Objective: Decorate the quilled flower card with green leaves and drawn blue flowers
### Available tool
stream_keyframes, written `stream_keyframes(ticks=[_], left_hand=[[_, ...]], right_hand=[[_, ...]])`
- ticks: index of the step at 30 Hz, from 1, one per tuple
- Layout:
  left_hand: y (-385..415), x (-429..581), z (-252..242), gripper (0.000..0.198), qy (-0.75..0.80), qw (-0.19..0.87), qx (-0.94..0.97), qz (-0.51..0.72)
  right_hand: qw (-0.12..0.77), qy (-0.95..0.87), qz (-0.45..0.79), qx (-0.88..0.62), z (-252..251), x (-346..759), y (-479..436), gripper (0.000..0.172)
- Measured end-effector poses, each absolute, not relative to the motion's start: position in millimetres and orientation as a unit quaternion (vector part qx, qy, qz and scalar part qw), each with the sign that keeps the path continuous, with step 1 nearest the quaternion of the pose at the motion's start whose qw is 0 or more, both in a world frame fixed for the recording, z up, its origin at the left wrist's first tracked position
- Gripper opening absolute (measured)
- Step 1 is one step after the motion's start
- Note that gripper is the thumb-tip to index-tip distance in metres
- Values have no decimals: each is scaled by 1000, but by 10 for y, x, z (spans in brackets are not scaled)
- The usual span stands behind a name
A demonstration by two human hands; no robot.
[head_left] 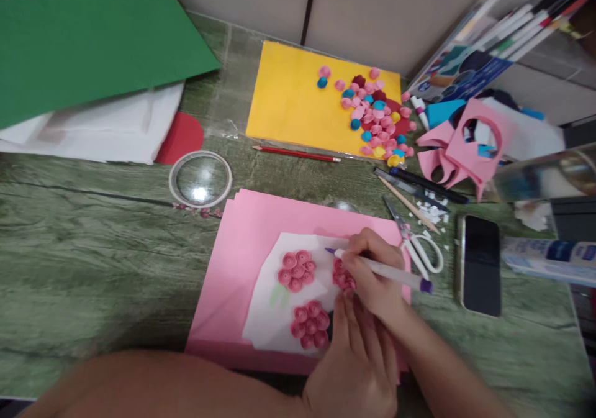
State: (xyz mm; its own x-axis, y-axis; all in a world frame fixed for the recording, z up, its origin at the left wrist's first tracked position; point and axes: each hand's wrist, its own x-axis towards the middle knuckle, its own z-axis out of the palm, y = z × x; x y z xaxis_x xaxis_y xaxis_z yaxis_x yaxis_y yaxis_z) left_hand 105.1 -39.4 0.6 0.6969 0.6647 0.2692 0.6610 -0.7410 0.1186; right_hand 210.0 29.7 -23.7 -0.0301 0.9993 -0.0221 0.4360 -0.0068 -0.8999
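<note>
Head view of paper-flower work on a green desk (93, 250). We see the right hand (372, 278) clenched around a white marker pen (400, 275), which is held low over a white paper sheet (265, 318). The sheet lies on a stack of pink foam sheets (233, 269). The left hand (356, 368) grasps nothing. It lies flat with its fingers extended away from the person, pressing the near edge of the white sheet.

Progress, as we judge it: three clusters of rolled pink rosettes sit on the white sheet.
- **Upper-left cluster** (297, 270): a faint green mark shows just below it.
- **Lower cluster** (310, 325): we see no such mark beside it.
- **Right cluster** (342, 275): it is partly hidden by the right hand, and we see no mark here either.

The placing of rosettes looks well advanced and the drawn detail barely begun. Many loose rosettes (372, 117), pink, blue and yellow, lie unused on a yellow sheet (288, 95) at the far side of the desk.

Orientation: the pen's long axis runs from upper left to lower right in the view, nearly level. Its purple tip points left and slightly away from the person, just above the right cluster. Its purple rear end projects to the right, past the hand and towards the scissors (419, 247). We cannot tell whether the tip touches the paper.

Nearby are a phone (479, 263) lying face up, a tape roll (200, 179) and a red pencil (295, 153).
</note>
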Motion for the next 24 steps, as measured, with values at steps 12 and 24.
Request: stream_keyframes(ticks=[12,24], left_hand=[[-388,1063,16,28,368,12,918,151],[-397,1059,16,28,367,17,919,146]], right_hand=[[351,-628,378,-583,-188,2076,326,18],[359,-616,383,-588,-192,2086,324,19]])
